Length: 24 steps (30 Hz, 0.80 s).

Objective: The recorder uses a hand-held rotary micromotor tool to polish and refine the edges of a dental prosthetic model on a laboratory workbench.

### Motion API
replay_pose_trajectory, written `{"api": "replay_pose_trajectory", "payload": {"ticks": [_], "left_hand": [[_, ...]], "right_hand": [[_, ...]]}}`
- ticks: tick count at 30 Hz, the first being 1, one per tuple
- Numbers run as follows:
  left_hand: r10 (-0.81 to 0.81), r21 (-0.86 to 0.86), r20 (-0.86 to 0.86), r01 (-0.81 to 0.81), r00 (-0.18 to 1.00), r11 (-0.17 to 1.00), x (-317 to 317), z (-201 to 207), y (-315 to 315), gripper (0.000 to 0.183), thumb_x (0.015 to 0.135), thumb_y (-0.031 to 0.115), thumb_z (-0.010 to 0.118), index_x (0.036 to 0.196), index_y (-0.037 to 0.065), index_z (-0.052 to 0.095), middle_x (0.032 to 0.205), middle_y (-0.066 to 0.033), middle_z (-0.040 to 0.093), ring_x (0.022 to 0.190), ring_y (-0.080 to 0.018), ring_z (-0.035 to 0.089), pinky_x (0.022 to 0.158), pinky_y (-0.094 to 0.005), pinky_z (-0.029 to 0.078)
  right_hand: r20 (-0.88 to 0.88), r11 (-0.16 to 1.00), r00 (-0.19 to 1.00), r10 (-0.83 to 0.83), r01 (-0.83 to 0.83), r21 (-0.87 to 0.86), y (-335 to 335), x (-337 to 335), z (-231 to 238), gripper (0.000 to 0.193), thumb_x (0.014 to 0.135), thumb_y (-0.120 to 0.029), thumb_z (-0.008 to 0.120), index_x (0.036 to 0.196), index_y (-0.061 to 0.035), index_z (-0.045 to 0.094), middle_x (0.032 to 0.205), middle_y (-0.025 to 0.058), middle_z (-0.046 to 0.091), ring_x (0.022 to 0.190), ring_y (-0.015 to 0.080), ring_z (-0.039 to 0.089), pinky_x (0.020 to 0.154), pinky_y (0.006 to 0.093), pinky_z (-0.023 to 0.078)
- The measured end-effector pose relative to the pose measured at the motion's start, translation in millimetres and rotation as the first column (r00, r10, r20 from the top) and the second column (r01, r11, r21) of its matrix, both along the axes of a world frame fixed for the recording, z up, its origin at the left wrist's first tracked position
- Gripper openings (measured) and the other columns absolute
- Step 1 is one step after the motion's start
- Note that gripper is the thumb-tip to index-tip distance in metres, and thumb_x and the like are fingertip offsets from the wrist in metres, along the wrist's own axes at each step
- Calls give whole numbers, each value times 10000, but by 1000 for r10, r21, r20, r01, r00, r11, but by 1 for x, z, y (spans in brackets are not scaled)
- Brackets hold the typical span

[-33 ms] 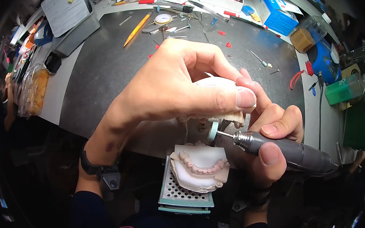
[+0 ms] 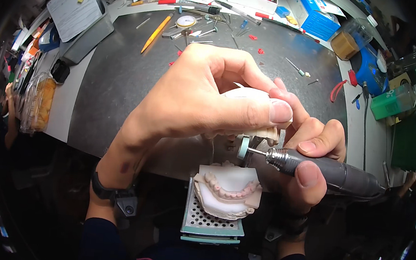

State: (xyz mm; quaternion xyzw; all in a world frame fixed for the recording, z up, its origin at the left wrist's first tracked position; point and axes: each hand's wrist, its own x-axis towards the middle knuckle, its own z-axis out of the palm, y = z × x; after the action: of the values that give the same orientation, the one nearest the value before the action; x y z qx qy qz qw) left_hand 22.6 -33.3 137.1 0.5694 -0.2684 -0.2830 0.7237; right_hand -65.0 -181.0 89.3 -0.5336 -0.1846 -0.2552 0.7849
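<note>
My left hand (image 2: 196,99) is closed around a plaster dental model (image 2: 262,133), its thumb across the near side. Most of that model is hidden by the fingers; a row of teeth shows along its lower edge. In my right hand (image 2: 317,152) is a dark rotary handpiece (image 2: 342,177), gripped between thumb and fingers and pointing left. A green grinding wheel (image 2: 243,148) on a thin shank sits at its tip, just below the held teeth; contact cannot be made out. Below, a second dental model (image 2: 229,194) with an arch of teeth rests on a perforated tray (image 2: 193,218).
A dark mat (image 2: 108,86) covers the bench. On it lie a yellow pencil (image 2: 157,33), a round dial (image 2: 186,21), several burs and red scraps. A blue box (image 2: 314,15) and a brown-filled jar (image 2: 349,41) stand at back right. A grey bin (image 2: 88,39) is at left.
</note>
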Motion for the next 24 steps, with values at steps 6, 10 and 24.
{"api": "replay_pose_trajectory", "payload": {"ticks": [6, 10, 24], "left_hand": [[-6, 59, -19, 7, 1000, 998, 0, 2, 2, 169, 790, 33, 710, 910, -35, 612, 836, -147, 664, 736, -166, 654, 653, -270, 531], [-15, 63, -22, 16, 1000, 998, 0, 6, 2, 177, 786, 37, 716, 911, -33, 613, 837, -147, 666, 737, -162, 654, 649, -270, 530], [-12, 29, 6, 12, 1000, 1000, 0, 1, 0, 193, 790, 59, 726, 926, -20, 614, 827, -132, 657, 729, -143, 646, 630, -247, 523]], "right_hand": [[-26, 999, 999, -37, 37, 1, 2, 1, 0, 258, 717, -253, 658, 781, -124, 443, 581, 3, 495, 1066, 377, 587, 1128, 560, 188], [-19, 998, 998, -58, 58, 8, 3, 2, 1, 264, 714, -254, 662, 780, -123, 442, 581, 0, 496, 1058, 374, 591, 1129, 552, 189], [64, 997, 996, 68, -71, 37, -7, 4, -5, 228, 751, -122, 716, 843, -103, 508, 697, 33, 600, 1123, 425, 555, 1089, 638, 110]]}}
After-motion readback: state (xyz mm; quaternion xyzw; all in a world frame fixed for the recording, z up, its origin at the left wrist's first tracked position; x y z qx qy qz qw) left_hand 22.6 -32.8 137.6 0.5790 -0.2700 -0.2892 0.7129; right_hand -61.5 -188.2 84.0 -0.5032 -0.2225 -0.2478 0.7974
